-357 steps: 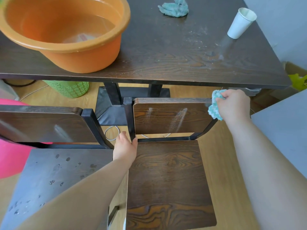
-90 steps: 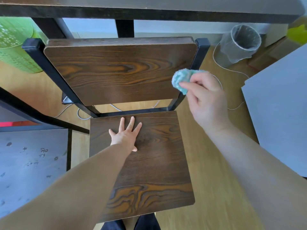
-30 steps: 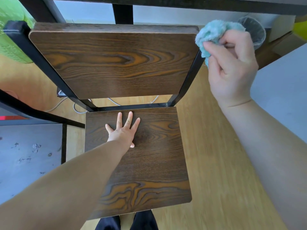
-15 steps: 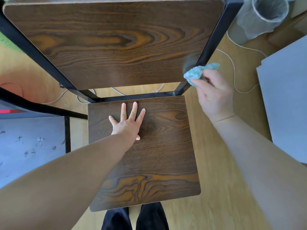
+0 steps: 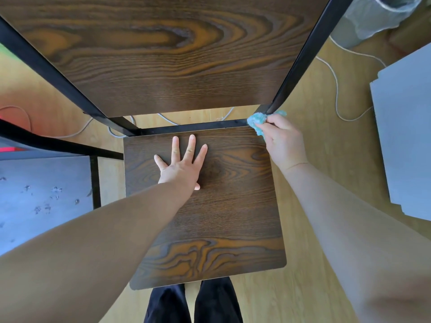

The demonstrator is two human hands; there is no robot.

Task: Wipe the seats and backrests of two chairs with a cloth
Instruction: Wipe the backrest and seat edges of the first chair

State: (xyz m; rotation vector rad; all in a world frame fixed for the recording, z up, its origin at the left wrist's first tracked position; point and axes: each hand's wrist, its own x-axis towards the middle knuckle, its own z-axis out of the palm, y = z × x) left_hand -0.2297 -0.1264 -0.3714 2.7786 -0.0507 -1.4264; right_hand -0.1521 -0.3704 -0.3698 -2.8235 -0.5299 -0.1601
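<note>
A dark wood-grain chair fills the view: its backrest (image 5: 163, 54) at the top, its seat (image 5: 221, 217) below, both on a black metal frame (image 5: 303, 57). My left hand (image 5: 183, 164) lies flat on the seat with fingers spread. My right hand (image 5: 283, 142) grips a teal cloth (image 5: 256, 120), pressed against the bottom of the right frame post at the seat's back right corner. The second chair's seat (image 5: 42, 194), with water drops on it, shows at the left edge.
A clear-bagged waste bin (image 5: 377, 15) stands on the wooden floor at the top right, with a white cable (image 5: 335, 89) trailing beside it. A grey board (image 5: 405, 136) lies at the right. My dark trouser legs (image 5: 193, 301) are below the seat's front edge.
My right hand has slid the cloth down the right frame post to the seat's back corner. The view has moved closer to the chair. My left hand has stayed flat on the seat.
</note>
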